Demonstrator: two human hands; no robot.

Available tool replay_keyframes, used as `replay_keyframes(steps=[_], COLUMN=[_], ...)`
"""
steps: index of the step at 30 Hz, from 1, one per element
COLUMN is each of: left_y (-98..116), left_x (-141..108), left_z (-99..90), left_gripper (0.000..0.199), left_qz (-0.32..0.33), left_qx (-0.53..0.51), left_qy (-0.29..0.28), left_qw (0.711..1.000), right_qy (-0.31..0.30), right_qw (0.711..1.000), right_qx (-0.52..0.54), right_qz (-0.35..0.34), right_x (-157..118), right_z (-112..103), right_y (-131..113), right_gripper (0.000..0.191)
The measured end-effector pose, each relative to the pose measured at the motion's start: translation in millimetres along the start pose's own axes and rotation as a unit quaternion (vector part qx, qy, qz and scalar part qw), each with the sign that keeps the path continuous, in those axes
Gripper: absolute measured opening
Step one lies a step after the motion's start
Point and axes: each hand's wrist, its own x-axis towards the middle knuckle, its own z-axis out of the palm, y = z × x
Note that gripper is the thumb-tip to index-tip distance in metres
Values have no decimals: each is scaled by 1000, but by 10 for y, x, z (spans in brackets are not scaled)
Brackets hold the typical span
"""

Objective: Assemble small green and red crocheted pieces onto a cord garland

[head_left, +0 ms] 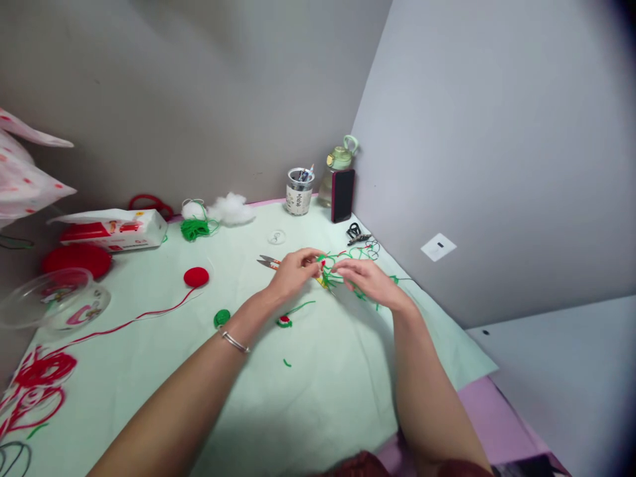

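Between the thumb and fingers of my left hand (297, 270) is a small red and green crocheted piece (322, 264), partly hidden. My right hand (365, 278) is just to its right, fingers curled together and pointing at the piece; what they pinch is too small to tell. Loose green yarn (360, 291) lies tangled below and behind my right hand. Something yellow (322, 282) shows under the left fingertips. Scissors (268, 262) with orange handles lie behind my left hand, blades pointing left. Nearer me rests another small red and green crocheted piece (285, 321) with a green tail.
A green yarn ball (222, 318) sits beside my left wrist, a red ball (196, 277) farther left. Red yarn (44, 371), plastic tubs (74, 311) and a tissue pack (114, 230) occupy the left side. At the back stand a can (299, 192), bottle (340, 159) and phone (342, 196).
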Motion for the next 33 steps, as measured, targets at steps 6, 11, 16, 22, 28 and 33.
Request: replay_keyframes(steps=[6,11,16,22,28,33], left_y=[63,87,102,129,1,-65], left_x=[-262,-501,-552,-510,-561,-591], left_z=[-547,-827,-800,-585,-506,-467], left_gripper=[22,17,18,27,26,28], left_qz=[-30,-26,-31,-41,-55,-62], left_qx=[-36,-66,-119,-160,-151,-139], left_qy=[64,100,61,-23,-38,-5], left_qw=[997,992,991,986,986,988], right_qy=[244,258,137,86,76,90], right_qw=[961,909,910,900,910,916], right_qx=[-128,-316,-373,-403,-387,-367], right_qz=[30,87,119,140,131,135], right_x=[-18,-198,-272,-223,-242,-268], right_z=[-310,-402,-261,-103,-132,-101], right_y=[349,389,273,279,333,369], right_gripper=[31,34,19,17,10,15])
